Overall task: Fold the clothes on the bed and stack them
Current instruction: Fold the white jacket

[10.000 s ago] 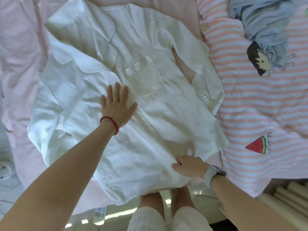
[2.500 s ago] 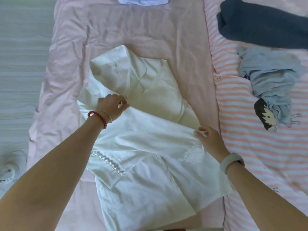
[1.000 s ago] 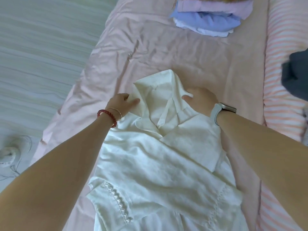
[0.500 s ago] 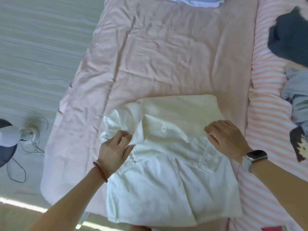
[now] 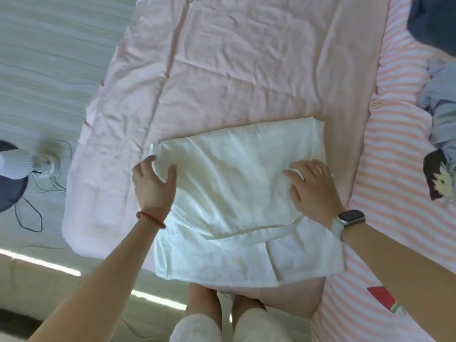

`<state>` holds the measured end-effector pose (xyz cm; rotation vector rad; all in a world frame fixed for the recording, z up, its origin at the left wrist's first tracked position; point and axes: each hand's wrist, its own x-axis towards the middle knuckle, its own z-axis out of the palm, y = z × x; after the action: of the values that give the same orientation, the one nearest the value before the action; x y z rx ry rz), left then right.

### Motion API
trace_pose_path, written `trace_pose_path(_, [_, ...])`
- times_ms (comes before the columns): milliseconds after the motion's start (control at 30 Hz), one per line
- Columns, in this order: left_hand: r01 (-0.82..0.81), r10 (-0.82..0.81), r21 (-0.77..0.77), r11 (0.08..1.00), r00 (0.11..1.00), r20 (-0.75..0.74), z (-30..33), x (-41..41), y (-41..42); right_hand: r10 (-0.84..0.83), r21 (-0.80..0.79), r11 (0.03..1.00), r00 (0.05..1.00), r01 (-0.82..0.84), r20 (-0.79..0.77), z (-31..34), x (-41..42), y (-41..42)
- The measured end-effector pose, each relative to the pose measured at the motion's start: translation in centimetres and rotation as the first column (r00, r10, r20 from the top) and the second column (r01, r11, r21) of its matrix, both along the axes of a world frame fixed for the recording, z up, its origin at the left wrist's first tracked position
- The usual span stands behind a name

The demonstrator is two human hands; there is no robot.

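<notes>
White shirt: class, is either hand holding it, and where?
Neither grips it: left hand and right hand rest open on the shirt's side edges.

A white shirt [image 5: 237, 193] lies folded into a rough rectangle on the pink sheet of the bed [image 5: 246, 70], near its foot edge. Its top layer is doubled over toward the near side, leaving a lower layer showing beneath. At the right, on the pink-striped blanket, a dark navy garment [image 5: 434, 18] lies bunched, with a crumpled light blue garment [image 5: 441, 104] just below it.
</notes>
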<state>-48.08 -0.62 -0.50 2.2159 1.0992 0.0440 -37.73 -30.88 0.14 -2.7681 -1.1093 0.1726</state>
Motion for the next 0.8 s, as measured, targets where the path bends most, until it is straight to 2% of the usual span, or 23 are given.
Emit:
trace_pose_path(33, [-0.171,0.166,-0.112,0.979,0.985,-0.050,-0.3,1.3,0.4,-0.006,-0.009,1.000,1.000,0.006,-0.007,-0.2,0.6,1.3])
trace_pose_path(100, [-0.334,0.308,-0.226,0.915,0.941,-0.141,-1.0,3.2,1.3,-0.041,-0.069,0.997,0.995,0.034,-0.089,-0.6,1.9,3.5])
trace_pose_path(233, [-0.313,0.310,-0.159,0.936,0.950,-0.047,-2.4,4.9,2.4,-0.141,-0.256,0.962,0.976,0.095,-0.165,-2.5,5.4,5.9])
trace_pose_path(333, [-0.493,0.506,-0.167,0.854,0.862,0.040,-3.0,4.8,3.8,-0.236,-0.372,0.916,0.951,0.149,-0.201,-3.9,7.3,5.7])
trace_pose_path(400, [-0.539,0.549,-0.165,0.826,0.836,0.021,-3.0,4.4,4.4,-0.267,-0.430,0.890,0.939,0.153,-0.218,-4.5,8.1,5.2])
trace_pose_path(467, [-0.510,0.506,-0.091,0.855,0.860,-0.065,-3.2,4.0,4.7,-0.260,-0.438,0.886,0.944,0.150,-0.205,-4.7,8.6,4.9])
trace_pose_path(533, [-0.403,0.404,0.026,0.915,0.914,-0.045,-3.1,4.1,5.1,-0.243,-0.388,0.906,0.958,0.168,-0.154,-4.6,9.3,5.1])
trace_pose_path(600, [-0.109,0.113,0.188,0.976,0.994,-0.012,-3.0,4.9,5.3,-0.220,-0.350,0.921,0.969,0.169,-0.111,-4.4,10.5,5.3])
trace_pose_path(633, [0.087,-0.081,0.237,0.968,0.996,-0.035,-3.0,5.6,5.4,-0.210,-0.347,0.924,0.971,0.160,-0.113,-4.3,11.2,5.3])
trace_pose_path(667, [0.284,-0.271,0.233,0.930,0.959,-0.087,-3.1,6.3,5.5,-0.203,-0.353,0.924,0.970,0.146,-0.132,-4.2,12.1,5.3])
trace_pose_path(733, [0.582,-0.545,0.076,0.810,0.793,-0.272,-3.3,7.7,5.9,-0.176,-0.362,0.928,0.963,0.093,-0.204,-3.7,13.7,5.2])
trace_pose_path(800, [0.668,-0.648,-0.107,0.736,0.650,-0.398,-3.1,8.6,6.7,-0.145,-0.342,0.939,0.939,0.032,-0.311,-3.1,14.8,5.2])
